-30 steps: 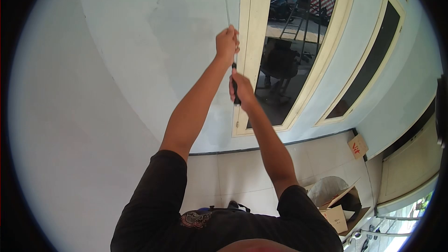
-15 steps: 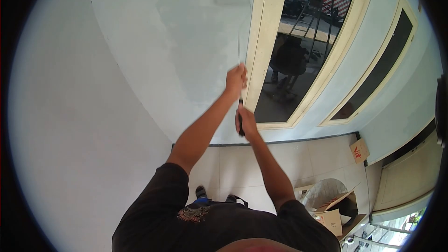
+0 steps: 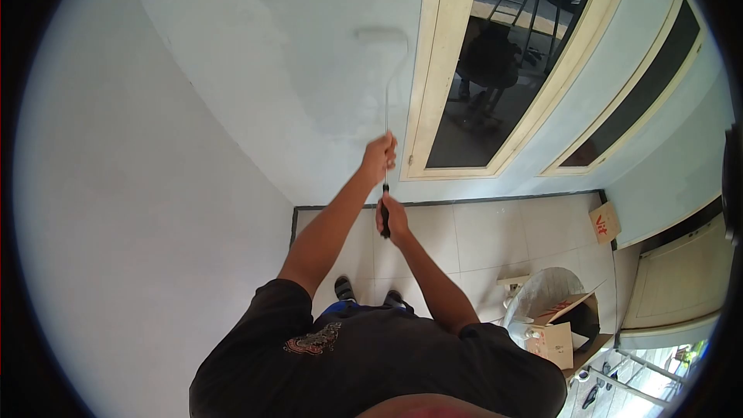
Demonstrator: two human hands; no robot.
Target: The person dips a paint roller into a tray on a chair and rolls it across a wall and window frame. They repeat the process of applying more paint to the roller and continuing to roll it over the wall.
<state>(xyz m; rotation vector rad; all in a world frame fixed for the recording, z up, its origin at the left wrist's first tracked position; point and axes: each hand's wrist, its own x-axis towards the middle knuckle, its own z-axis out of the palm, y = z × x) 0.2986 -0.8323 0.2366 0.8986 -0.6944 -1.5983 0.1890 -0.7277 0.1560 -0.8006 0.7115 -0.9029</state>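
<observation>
Both hands are on one long-framed paint roller (image 3: 379, 34), whose pale head lies against the light grey-blue wall (image 3: 232, 70), beside the door frame. My left hand (image 3: 379, 159) is closed around the thin metal rod, partway up. Below it, my right hand (image 3: 393, 218) wraps the black handle (image 3: 385, 223). A darker, damp-looking patch (image 3: 317, 70) spreads over the wall to the left of the rod. The roller's head is slightly blurred.
A cream-framed glass panel (image 3: 495, 101) stands close to the right of the roller, with a narrower one (image 3: 642, 85) beyond. On the tiled floor (image 3: 418, 240) are an open cardboard box (image 3: 551, 344) at lower right and a cardboard piece (image 3: 605, 223) by the corner.
The roller and both hands have moved down the wall and slightly left. My view has tilted lower, so more of the floor shows. Both grips stay closed.
</observation>
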